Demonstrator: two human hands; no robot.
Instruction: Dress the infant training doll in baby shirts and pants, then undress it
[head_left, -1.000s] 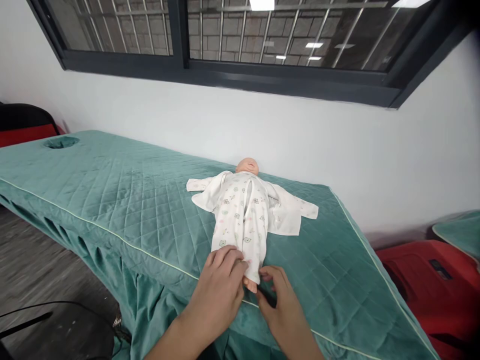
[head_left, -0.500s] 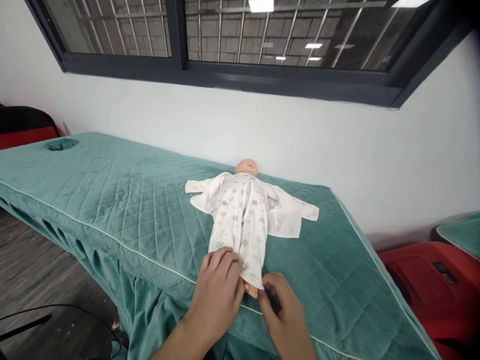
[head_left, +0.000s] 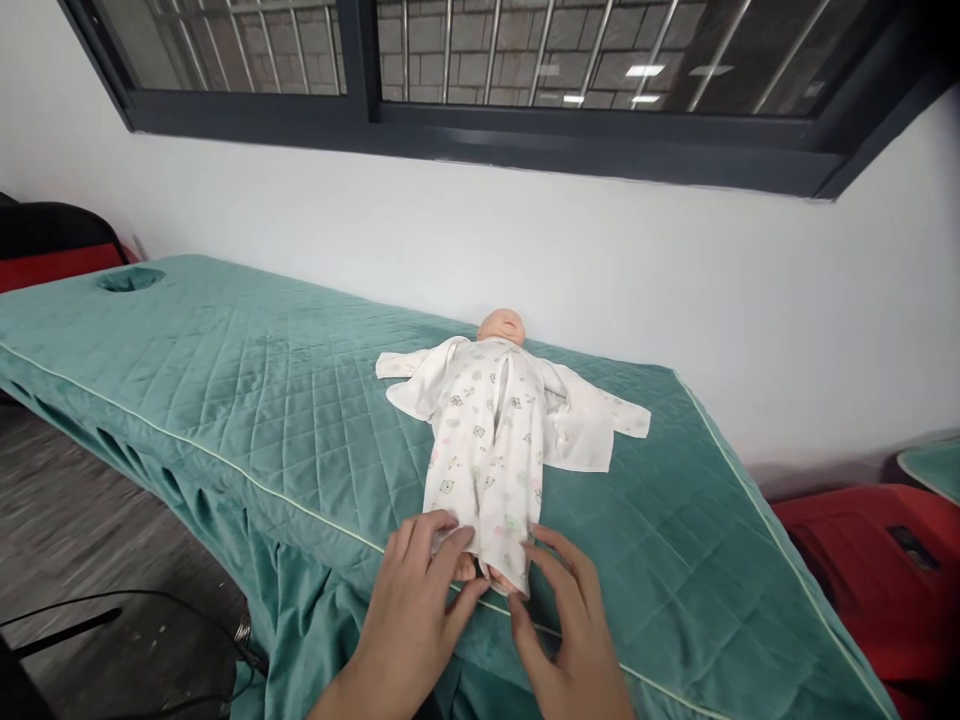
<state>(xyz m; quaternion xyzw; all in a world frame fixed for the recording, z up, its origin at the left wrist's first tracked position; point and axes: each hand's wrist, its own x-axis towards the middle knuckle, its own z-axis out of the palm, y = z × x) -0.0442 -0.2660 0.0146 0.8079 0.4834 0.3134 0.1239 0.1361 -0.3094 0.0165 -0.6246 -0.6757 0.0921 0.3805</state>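
A baby doll [head_left: 501,325] lies on its back on a green quilted bed, feet towards me. White printed baby trousers [head_left: 487,440] cover its body and legs, above a white baby shirt [head_left: 585,430] spread out with its sleeves to both sides. My left hand [head_left: 420,590] rests on the left trouser cuff, thumb apart from the fingers beside the feet. At the other cuff, my right hand [head_left: 566,610] grips the hem between thumb and fingers. Toes [head_left: 466,568] show below the cuffs.
The green bed [head_left: 262,400] runs along a white wall under a dark-framed window [head_left: 480,140]. A face hole [head_left: 131,280] is at its far left. Red furniture [head_left: 885,570] stands on the right, and a black cable [head_left: 150,597] runs over the floor at lower left.
My left hand's thumb and fingers have spread, and toes now show beside it. My right hand remains at the right cuff, its fingers slightly higher along the fabric. The view has shifted slightly.
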